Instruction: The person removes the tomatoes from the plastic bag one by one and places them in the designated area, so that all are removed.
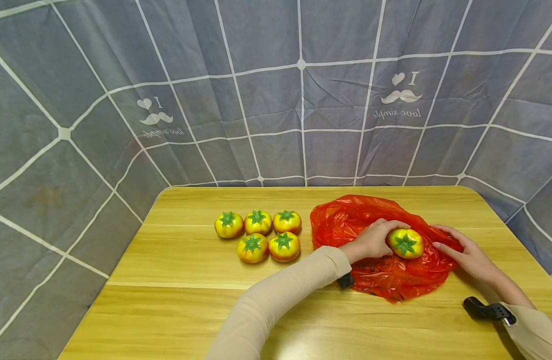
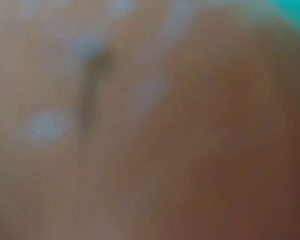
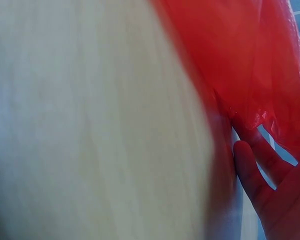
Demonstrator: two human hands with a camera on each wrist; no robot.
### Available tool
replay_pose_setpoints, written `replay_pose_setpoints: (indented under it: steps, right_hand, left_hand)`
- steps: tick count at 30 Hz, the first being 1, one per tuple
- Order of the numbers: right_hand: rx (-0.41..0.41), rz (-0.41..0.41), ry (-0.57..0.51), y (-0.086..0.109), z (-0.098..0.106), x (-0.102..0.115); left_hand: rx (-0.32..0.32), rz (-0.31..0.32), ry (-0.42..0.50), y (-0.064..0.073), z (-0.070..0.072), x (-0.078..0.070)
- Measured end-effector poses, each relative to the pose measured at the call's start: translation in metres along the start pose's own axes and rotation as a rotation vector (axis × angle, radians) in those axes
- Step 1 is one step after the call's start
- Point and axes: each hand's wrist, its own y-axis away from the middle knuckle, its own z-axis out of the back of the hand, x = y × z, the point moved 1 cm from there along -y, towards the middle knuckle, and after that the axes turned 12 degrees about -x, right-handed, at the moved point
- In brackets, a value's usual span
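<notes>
In the head view my left hand [image 1: 376,240] grips a yellow-and-red tomato [image 1: 406,243], its green star-shaped leaf turned up toward the camera. The tomato is over a thin, crumpled red plastic bag [image 1: 343,220] spread on the table. At the bag's right edge my right hand [image 1: 471,257] holds the film between thumb and fingers. The right wrist view shows its thumb [image 3: 247,170] against the red film, with a finger behind. Blurred skin fills most of the left wrist view, so the tomato is hidden there.
Several similar tomatoes [image 1: 253,247] stand in two rows left of the bag, leaf side up. Beneath everything is a wood-grain table [image 1: 177,300]. A grey curtain [image 1: 267,115] with white lines hangs behind and at both sides.
</notes>
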Motion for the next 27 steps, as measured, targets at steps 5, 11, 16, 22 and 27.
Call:
replay_pose_setpoints:
  steps: [5,11,16,22,27]
  right_hand:
    - [-0.001,0.0,0.01,-0.0006,0.0009,-0.0001]
    - [-0.014,0.003,0.008,-0.0009,-0.0008,0.0001]
    - [-0.013,0.003,0.004,-0.0011,-0.0012,-0.0012]
    - [-0.004,0.013,0.005,-0.0007,-0.0005,-0.0012]
    - [-0.005,0.012,0.014,-0.0007,-0.0005,-0.0006]
  left_hand:
    - [0.0,0.041,0.008,0.0006,-0.0013,-0.0002]
    - [-0.012,0.103,-0.006,0.0016,-0.003,0.0001]
    - [-0.015,0.123,-0.025,0.0023,-0.0038,0.0012]
    - [-0.02,0.112,-0.044,0.0026,-0.0043,0.0016]
    - [-0.002,0.077,-0.004,0.0032,-0.0039,0.0013]
